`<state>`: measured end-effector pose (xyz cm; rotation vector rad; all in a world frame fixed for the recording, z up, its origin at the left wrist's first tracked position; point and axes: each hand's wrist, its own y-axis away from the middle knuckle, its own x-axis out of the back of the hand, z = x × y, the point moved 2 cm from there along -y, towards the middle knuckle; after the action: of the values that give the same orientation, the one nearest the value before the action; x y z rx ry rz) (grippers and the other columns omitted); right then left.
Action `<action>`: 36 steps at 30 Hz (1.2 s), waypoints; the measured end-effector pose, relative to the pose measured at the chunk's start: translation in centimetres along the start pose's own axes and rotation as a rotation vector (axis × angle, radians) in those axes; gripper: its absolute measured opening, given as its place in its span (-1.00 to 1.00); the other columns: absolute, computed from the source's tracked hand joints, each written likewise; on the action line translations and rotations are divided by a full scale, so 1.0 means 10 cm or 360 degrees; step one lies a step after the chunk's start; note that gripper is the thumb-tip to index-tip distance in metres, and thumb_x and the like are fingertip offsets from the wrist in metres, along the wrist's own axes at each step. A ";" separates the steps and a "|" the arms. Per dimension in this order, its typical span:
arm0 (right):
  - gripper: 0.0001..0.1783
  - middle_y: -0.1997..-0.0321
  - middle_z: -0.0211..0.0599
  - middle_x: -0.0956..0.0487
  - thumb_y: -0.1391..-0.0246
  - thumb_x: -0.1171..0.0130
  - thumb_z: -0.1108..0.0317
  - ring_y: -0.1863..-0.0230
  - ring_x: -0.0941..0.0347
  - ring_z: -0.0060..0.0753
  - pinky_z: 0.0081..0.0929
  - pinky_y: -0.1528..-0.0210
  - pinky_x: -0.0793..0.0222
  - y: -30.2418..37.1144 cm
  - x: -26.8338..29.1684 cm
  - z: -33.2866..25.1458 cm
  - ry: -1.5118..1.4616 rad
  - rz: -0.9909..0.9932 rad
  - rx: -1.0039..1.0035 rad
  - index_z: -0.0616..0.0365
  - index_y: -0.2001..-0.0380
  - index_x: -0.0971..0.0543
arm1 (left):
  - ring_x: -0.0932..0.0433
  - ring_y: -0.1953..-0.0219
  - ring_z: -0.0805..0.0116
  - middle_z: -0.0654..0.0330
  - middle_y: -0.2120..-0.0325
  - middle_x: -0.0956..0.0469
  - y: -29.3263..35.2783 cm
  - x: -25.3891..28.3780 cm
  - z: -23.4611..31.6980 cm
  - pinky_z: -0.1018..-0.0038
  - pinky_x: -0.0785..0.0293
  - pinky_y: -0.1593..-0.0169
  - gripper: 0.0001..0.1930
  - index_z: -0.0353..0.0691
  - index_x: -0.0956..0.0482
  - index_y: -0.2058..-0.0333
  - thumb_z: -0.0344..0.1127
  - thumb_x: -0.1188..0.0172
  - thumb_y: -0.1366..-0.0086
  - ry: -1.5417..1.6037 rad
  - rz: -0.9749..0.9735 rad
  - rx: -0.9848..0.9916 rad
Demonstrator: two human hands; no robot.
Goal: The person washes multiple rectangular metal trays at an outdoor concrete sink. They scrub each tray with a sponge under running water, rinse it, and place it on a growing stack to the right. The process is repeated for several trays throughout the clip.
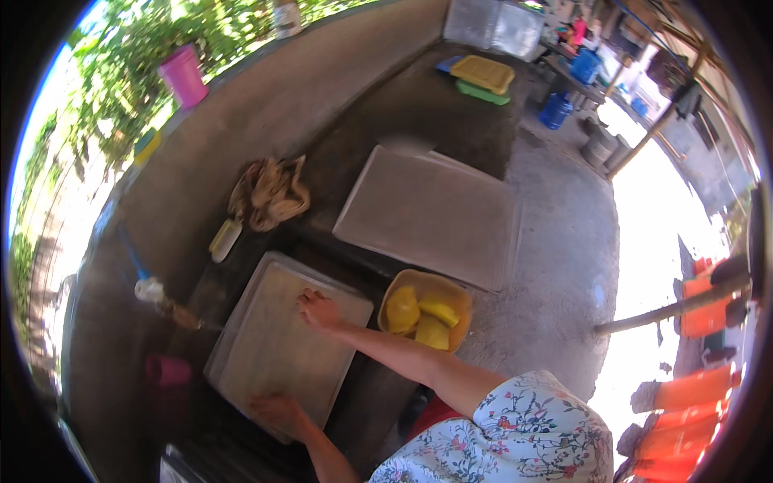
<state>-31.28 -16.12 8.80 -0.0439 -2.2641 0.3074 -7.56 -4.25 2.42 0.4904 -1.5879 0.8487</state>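
A flat rectangular metal tray (278, 338), wet-looking, lies tilted in the view, with another edge showing beneath it. My left hand (278, 409) rests on its nearer part, fingers spread and slightly blurred. Farther up the same tray, my right hand (320, 311) touches the surface with its fingers apart and a little bent. I see nothing held in either hand. Beside my right forearm stands a tan plastic basin (461, 299) containing a few yellow lumps (435, 332), whose kind I cannot make out.
More flat trays (431, 213) lie beyond on the concrete counter. A crumpled brown cloth (278, 193) and a small white-and-yellow container (225, 240) sit by the wall. Left are a tap (149, 290) and a pink cup (167, 370). A pink bucket (184, 78) tops the wall.
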 end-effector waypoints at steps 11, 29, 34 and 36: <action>-0.49 -0.15 -0.09 -0.31 -0.07 0.00 0.13 -0.27 -0.09 0.00 -0.09 -0.20 -0.11 -0.46 -1.91 -0.41 0.0934 0.0143 0.0482 0.14 -0.06 -0.38 | -0.32 0.05 -0.05 -0.04 -0.01 -0.31 0.06 -0.44 -0.84 0.11 -0.25 -0.01 -0.57 -0.23 -0.39 -0.05 -0.15 0.04 -0.26 0.0296 0.0208 -0.0015; -0.44 -0.13 -0.03 -0.24 -0.05 -0.04 0.21 -0.24 -0.09 -0.03 -0.11 -0.23 -0.10 -1.24 -1.60 0.10 0.0697 -0.0026 0.0432 0.27 -0.10 -0.31 | -0.27 0.00 -0.19 -0.22 0.00 -0.23 -0.38 -0.56 -0.82 0.05 -0.31 -0.01 -0.33 -0.30 -0.20 -0.17 0.11 0.07 -0.27 0.0436 -0.0137 -0.0071; -0.27 -0.16 -0.05 -0.22 0.04 -0.11 0.05 -0.26 -0.04 0.01 -0.02 -0.28 0.01 -1.00 -1.80 -0.49 0.0621 -0.0099 0.0160 0.27 -0.13 -0.26 | -0.32 0.03 -0.14 -0.16 0.04 -0.28 -0.40 -0.63 -0.86 0.08 -0.35 0.05 -0.31 -0.26 -0.23 -0.17 0.22 0.30 -0.32 0.0454 -0.0040 -0.0138; -0.25 -0.20 -0.06 -0.20 0.07 -0.11 0.04 -0.30 0.00 -0.01 -0.06 -0.32 0.06 -0.76 -2.28 -0.85 0.0316 -0.0448 0.0212 0.27 -0.14 -0.25 | -0.33 0.01 -0.13 -0.15 0.01 -0.30 -0.41 -0.69 -0.90 0.09 -0.32 0.01 -0.34 -0.29 -0.24 -0.16 0.17 0.32 -0.35 0.0729 -0.0084 -0.0026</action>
<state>-9.46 -24.77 -1.06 0.2990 -2.0163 0.2889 2.79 -1.13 -3.02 0.2970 -1.1554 0.8371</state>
